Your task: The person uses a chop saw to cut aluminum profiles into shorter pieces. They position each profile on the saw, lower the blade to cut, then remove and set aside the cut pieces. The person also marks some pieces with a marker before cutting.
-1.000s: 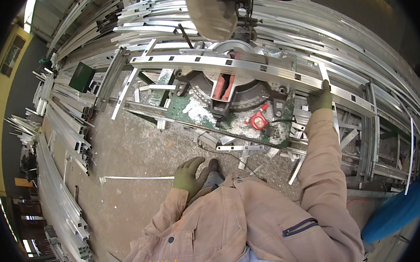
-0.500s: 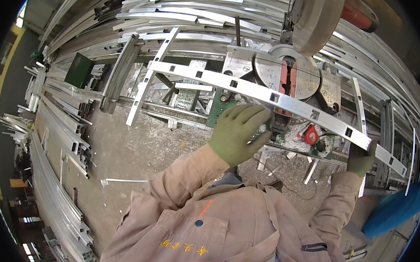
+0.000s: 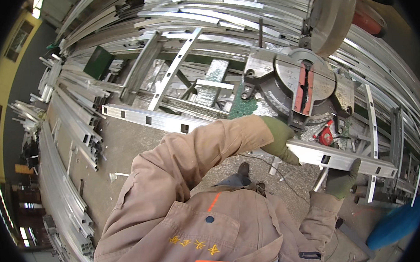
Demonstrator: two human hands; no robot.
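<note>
A long silver aluminium tube (image 3: 314, 156) with square cut-outs lies slantwise before my body, its far left end tilted up past my left sleeve. My left hand (image 3: 280, 139), in a green glove, is closed over the tube right of its middle; my left forearm hides part of it. Near the right end, my right hand (image 3: 341, 180), gloved alike, grips the tube from below with its thumb up along the face. Just beyond the tube stands a mitre saw with a round metal table (image 3: 319, 80) and a red slotted insert (image 3: 303, 89).
The saw's large guard (image 3: 333, 17) is raised at the upper right. A red tape measure (image 3: 325, 134) lies by the saw base. Another slotted tube (image 3: 176, 67) rests across the rack on the left. Piles of metal profiles (image 3: 70, 123) line the left and back.
The tube has come off the saw and nearer to my body. My left hand, open before, has moved right and closed on it. My right hand has shifted slightly left and down.
</note>
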